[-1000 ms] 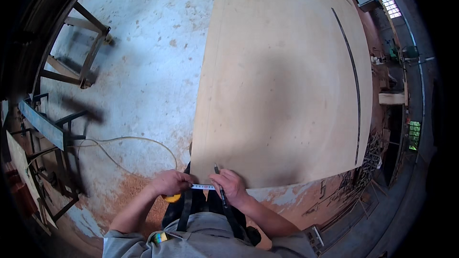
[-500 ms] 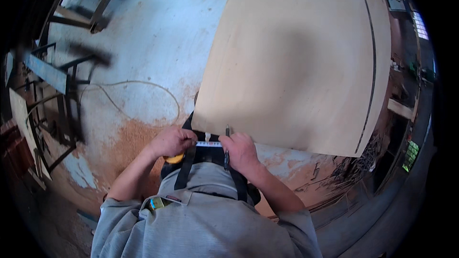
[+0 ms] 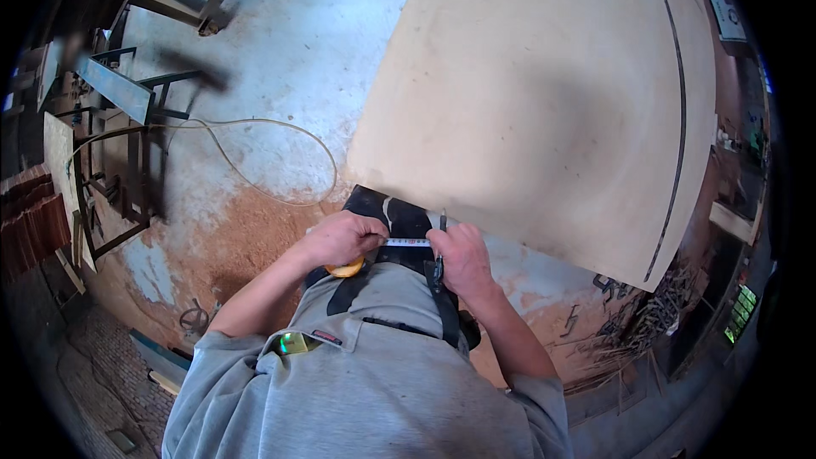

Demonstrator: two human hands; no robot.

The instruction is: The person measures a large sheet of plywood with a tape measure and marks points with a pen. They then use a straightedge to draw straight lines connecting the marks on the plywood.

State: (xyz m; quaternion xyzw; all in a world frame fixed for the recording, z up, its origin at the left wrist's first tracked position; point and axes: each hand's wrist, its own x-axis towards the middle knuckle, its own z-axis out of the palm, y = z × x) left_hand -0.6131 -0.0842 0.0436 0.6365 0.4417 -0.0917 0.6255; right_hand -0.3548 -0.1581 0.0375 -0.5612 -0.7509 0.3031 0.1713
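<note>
Over concrete floor (image 3: 297,59) by plywood sheet (image 3: 501,102), pinching tape measure blade (image 3: 409,243) between left hand (image 3: 342,238) and right hand (image 3: 464,257), gripping pen (image 3: 439,269) in latter; probably handling light, kinda springy, best pinching near ends.

You are in a workshop: a large plywood sheet (image 3: 527,102), metal scraps (image 3: 650,310) heaped beyond it, a metal-legged stand (image 3: 117,90) and a stained, dusty floor (image 3: 293,51) surround you.

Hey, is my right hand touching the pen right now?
Touching. The head view shows the pen gripped in the right hand, its ends sticking out above and below the grip.
</note>
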